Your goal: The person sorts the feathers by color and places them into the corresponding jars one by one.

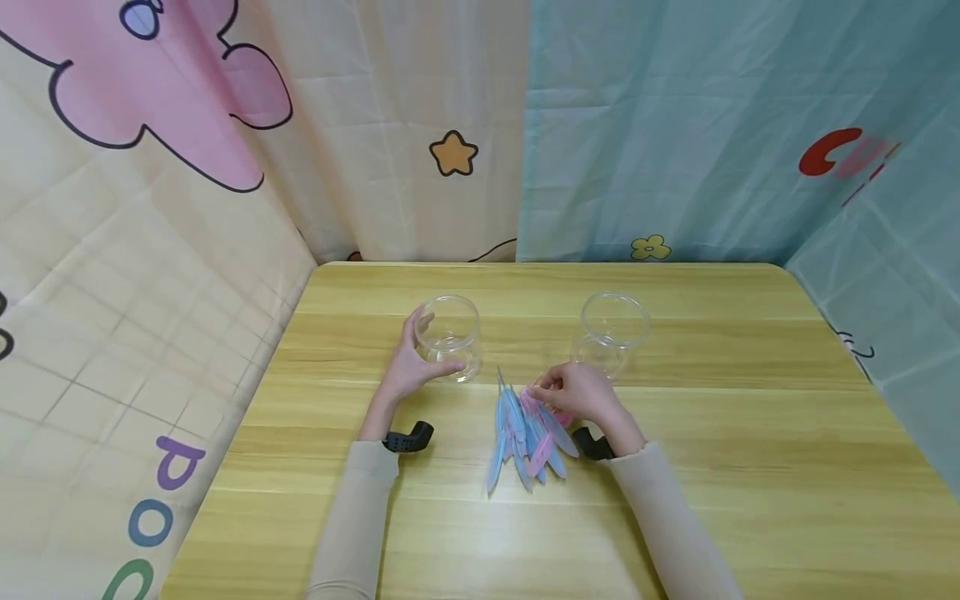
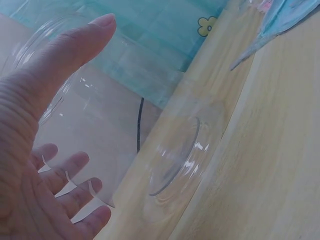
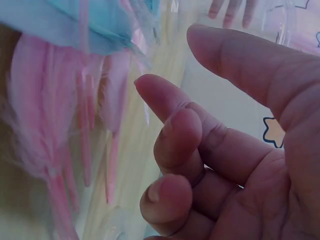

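Note:
Clear and round, a glass cup [image 1: 459, 337] stands at the left of the table's back half. My left hand [image 1: 414, 362] holds it from the left, thumb across the front and fingers round the far side; the left wrist view shows the fingers [image 2: 80, 195] at its wall. Blue feathers [image 1: 498, 454] and pink feathers [image 1: 540, 454] lie in a loose pile between my arms. Over the pile's top right is my right hand [image 1: 585, 392]. In the right wrist view its thumb and forefinger are apart, with nothing between them, close beside the pink feathers [image 3: 45, 95].
A second clear cup [image 1: 615, 321] stands behind my right hand, its lower part overlapped by that hand. Wood-grain table [image 1: 750, 467] extends to both sides. Printed curtains [image 1: 637, 125] hang along the back and sides. Each wrist wears a black mount [image 1: 411, 437].

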Demonstrator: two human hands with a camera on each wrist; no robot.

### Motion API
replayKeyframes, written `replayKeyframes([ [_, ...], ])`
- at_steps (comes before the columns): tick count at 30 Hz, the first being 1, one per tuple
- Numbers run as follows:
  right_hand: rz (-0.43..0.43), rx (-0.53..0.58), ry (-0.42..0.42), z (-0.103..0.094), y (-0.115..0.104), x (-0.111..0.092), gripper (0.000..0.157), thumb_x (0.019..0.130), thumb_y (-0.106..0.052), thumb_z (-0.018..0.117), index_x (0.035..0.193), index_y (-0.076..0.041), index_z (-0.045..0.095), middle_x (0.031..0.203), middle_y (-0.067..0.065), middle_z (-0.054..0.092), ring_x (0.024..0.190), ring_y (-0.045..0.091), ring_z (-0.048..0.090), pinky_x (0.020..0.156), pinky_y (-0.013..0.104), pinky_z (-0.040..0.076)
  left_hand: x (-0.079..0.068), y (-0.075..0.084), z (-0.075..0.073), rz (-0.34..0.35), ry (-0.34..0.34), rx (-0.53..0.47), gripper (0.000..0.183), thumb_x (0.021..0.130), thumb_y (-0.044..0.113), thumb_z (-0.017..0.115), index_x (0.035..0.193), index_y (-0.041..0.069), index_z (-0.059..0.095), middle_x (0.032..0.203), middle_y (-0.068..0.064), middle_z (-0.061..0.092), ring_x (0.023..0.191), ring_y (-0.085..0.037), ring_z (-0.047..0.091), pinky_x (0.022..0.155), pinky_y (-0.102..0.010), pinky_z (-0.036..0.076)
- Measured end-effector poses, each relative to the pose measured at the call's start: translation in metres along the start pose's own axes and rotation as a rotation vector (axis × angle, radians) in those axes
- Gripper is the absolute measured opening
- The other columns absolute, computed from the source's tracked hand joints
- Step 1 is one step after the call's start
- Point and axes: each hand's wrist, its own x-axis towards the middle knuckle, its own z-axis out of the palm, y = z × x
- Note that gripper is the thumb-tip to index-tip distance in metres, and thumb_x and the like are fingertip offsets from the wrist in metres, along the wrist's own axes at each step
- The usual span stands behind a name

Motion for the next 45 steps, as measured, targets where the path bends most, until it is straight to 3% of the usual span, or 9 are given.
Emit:
replayKeyframes([
  [8,0.005,-0.06,0.02,0.011,0.002,0.003,0.02,0.082,-0.034,0.072,0.079,-0.014,0.071,0.067,-0.008,0.061,0.055,0.009,0.052,0.051,0.028,0.043,-0.003,0.001,0.001,-0.009,0.005,-0.008,0.113,0.066,0.027,0.089,0.152,0.021,0.016,0.151,-0.006,0.029,0.137,-0.033,0.023,0.105,-0.057,0.021],
  [12,0.014,-0.045,0.018,0.016,0.002,0.004,0.02,0.081,-0.033,0.073,0.076,-0.014,0.069,0.063,-0.008,0.057,0.052,0.009,0.05,0.048,0.028,0.04,-0.003,0.001,0.002,-0.005,0.008,-0.004,0.112,0.066,0.027,0.089,0.151,0.015,0.018,0.15,-0.007,0.031,0.136,-0.034,0.025,0.105,-0.057,0.022],
  [23,0.027,-0.043,0.036,0.02,0.002,0.004,0.024,0.083,-0.033,0.072,0.069,-0.015,0.064,0.056,-0.008,0.05,0.048,0.01,0.045,0.044,0.026,0.035,0.0,-0.005,0.004,-0.002,0.018,0.002,0.109,0.064,0.031,0.089,0.15,0.016,0.023,0.148,-0.004,0.035,0.134,-0.031,0.029,0.105,-0.054,0.025],
  [36,0.101,0.173,-0.003,0.007,0.005,0.005,0.024,0.085,-0.036,0.07,0.076,-0.013,0.07,0.064,-0.003,0.059,0.051,0.015,0.054,0.045,0.028,0.042,0.001,-0.006,0.003,-0.002,0.016,0.014,0.11,0.064,0.034,0.089,0.15,0.018,0.023,0.148,-0.003,0.035,0.133,-0.031,0.03,0.104,-0.055,0.026],
  [45,0.096,0.244,0.096,-0.004,0.002,0.003,0.031,0.086,-0.039,0.07,0.082,-0.008,0.07,0.063,0.0,0.053,0.055,0.015,0.046,0.049,0.028,0.036,0.003,-0.007,0.003,0.004,0.002,-0.012,0.108,0.065,0.031,0.089,0.15,0.02,0.022,0.148,-0.005,0.034,0.133,-0.031,0.032,0.104,-0.054,0.028],
])
